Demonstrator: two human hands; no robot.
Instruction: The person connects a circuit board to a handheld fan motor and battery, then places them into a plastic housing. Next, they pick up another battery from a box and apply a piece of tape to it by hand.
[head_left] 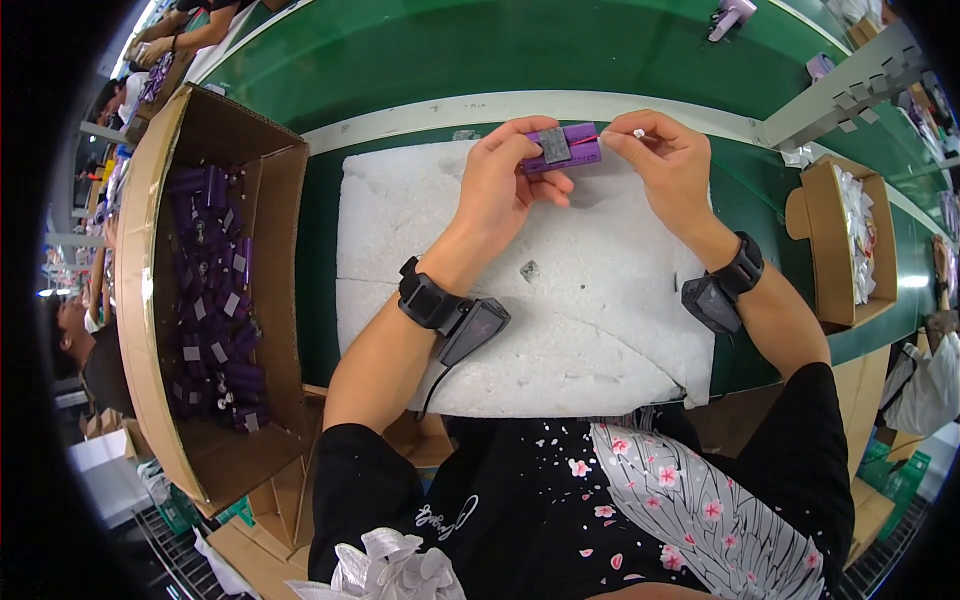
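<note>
My left hand (507,172) is closed round a purple battery pack (583,143) with a grey pad (554,145) stuck across it. Thin red and dark wires leave the pack's right end. My right hand (664,158) pinches those wires near a small white connector (639,133), just right of the pack. Both hands are above the far edge of a white foam board (450,350). Parts of the wires are hidden behind the right fingers.
To the left stands a deep cardboard box (275,215) with many purple battery packs (215,300). A smaller cardboard box (828,215) with white pieces is at the right. Beyond the board runs a pale rail (420,113) beside a green conveyor belt (480,50). Other people work at the far left.
</note>
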